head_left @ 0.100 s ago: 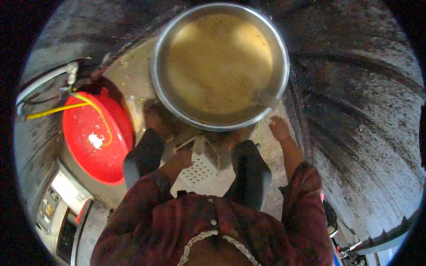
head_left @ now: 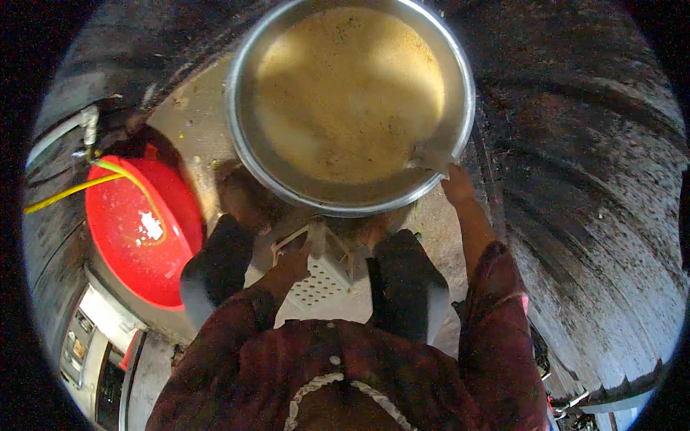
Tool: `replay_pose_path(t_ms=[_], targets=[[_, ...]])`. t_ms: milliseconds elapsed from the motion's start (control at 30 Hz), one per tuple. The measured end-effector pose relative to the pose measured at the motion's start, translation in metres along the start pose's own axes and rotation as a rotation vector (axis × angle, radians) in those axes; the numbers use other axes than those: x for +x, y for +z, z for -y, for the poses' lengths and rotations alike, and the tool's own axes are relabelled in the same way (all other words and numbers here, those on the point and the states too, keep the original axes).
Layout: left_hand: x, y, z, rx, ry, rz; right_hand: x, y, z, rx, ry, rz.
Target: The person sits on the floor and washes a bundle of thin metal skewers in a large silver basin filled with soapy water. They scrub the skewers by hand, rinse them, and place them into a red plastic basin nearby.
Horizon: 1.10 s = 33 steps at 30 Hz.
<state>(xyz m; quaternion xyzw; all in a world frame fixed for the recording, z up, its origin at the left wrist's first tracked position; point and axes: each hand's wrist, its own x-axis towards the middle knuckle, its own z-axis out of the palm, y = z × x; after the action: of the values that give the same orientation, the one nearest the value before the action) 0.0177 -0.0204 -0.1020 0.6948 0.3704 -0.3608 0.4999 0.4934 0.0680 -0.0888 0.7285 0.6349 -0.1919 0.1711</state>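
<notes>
A wide metal basin (head_left: 243, 136) holds cloudy yellowish-brown liquid (head_left: 345, 100) with dark specks afloat. At its near right rim, a dull, partly sunken thing like a scoop (head_left: 431, 156) leans against the inside wall. My right hand (head_left: 458, 187) is at that rim, fingertips by the end of the scoop-like thing; blur hides whether they close on it. Low between my legs, my left hand (head_left: 296, 264) grips the edge of a small pale plastic stool (head_left: 316, 289) with a perforated top. The stool is tipped, its legs toward the basin.
A red plastic tub (head_left: 133, 244) stands at the left, tilted, with a yellow hose (head_left: 147, 192) running into it from a pipe (head_left: 88, 126) on the wall. Dark, stained walls (head_left: 575, 172) close in on the right and behind. My knees flank the stool.
My right hand has moved up to the basin rim from just below it. The view has shifted slightly; my left hand stays on the stool.
</notes>
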Motion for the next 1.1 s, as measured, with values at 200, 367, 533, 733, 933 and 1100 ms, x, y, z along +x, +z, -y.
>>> replay_pose_path(t_ms=[200, 367, 533, 733, 933, 1100], targets=[[0.076, 0.143, 0.048, -0.248, 0.344, -0.228, 0.037, 0.034, 0.047, -0.317, -0.037, 0.009], [0.117, 0.134, 0.021, -0.228, 0.372, 0.084, 0.063, 0.057, 0.043, -0.418, -0.011, 0.187], [0.137, 0.109, -0.001, -0.09, 0.463, 0.22, 0.062, 0.05, 0.014, -0.07, 0.312, 0.1], [0.139, 0.022, -0.013, 0.169, 0.559, 0.282, 0.066, 0.066, -0.01, -0.242, 0.034, 0.194], [0.008, -0.101, -0.037, -0.032, 0.422, -0.058, 0.028, 0.057, 0.002, -0.14, -0.059, 0.107], [-0.098, -0.138, -0.043, -0.086, 0.396, -0.441, 0.031, 0.05, 0.017, -0.509, -0.291, 0.484]])
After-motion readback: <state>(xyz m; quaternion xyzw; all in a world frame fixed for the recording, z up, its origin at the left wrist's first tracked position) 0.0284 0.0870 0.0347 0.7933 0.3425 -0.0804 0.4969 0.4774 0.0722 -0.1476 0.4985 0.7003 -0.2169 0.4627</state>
